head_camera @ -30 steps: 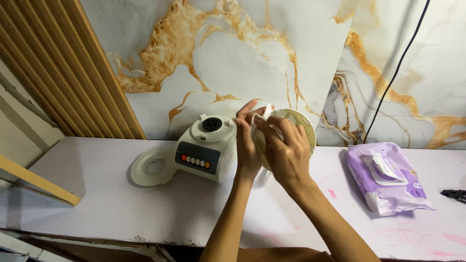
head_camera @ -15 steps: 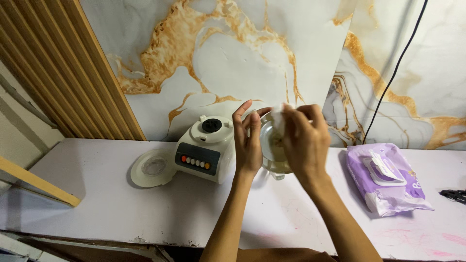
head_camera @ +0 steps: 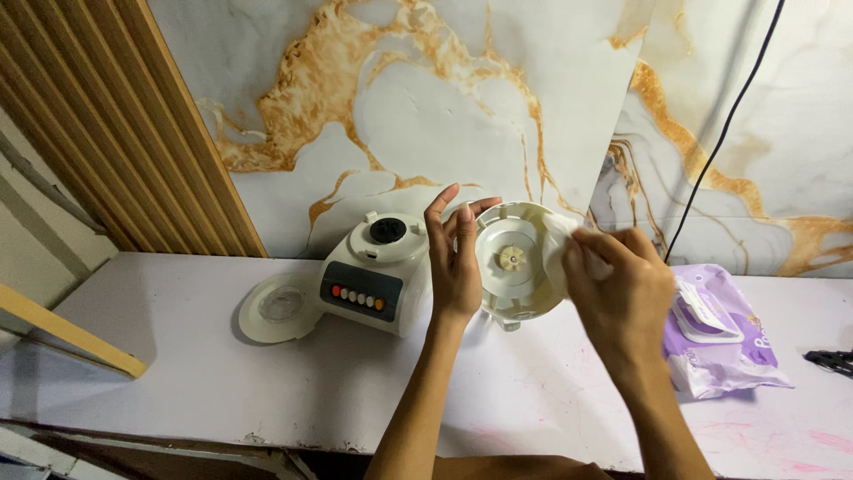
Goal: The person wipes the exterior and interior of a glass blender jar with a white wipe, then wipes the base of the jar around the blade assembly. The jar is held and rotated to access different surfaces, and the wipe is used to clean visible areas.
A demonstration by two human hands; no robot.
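My left hand (head_camera: 455, 260) steadies a clear blender jar (head_camera: 515, 262) that is tipped so its white underside and round coupling face me. My right hand (head_camera: 617, 289) pinches a white wipe (head_camera: 562, 233) against the jar's right rim. The white blender base (head_camera: 378, 274), with a row of coloured buttons on a dark panel, stands just left of my left hand. A round whitish lid (head_camera: 279, 308) lies flat on the counter left of the base.
An opened purple pack of wet wipes (head_camera: 724, 333) lies on the white counter (head_camera: 178, 364) at the right. A black cable (head_camera: 724, 133) runs down the marble wall. A dark object (head_camera: 831, 360) sits at the far right edge. Wooden slats (head_camera: 107, 116) line the left.
The jar has been turned so its underside faces me. My right hand has shifted from over the jar to its right rim with the wipe.
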